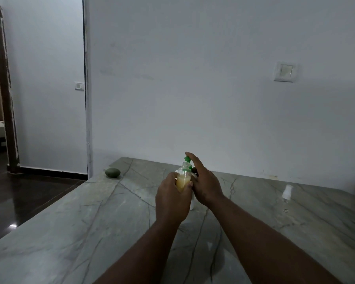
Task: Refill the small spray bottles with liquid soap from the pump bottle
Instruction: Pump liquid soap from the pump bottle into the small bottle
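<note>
Left hand (172,199) grips spray bottle (183,177); right hand (205,181), straight-fingered, presses half-hidden pump bottle (192,202); capped bottle (286,196) rightward.

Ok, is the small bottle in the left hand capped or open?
Open. The small bottle shows a bare neck with no spray top, held upright in the left hand just below the green pump nozzle.

Bare left hand (172,198), bare right hand (206,181), bare wrists, both forearms uncovered

Yellow soap (182,183) in clear bottle (184,170); green pump (187,158); grey, dark-veined table (86,222); white-capped sprayer (287,192) at 3 o'clock; white wall (193,78).
</note>
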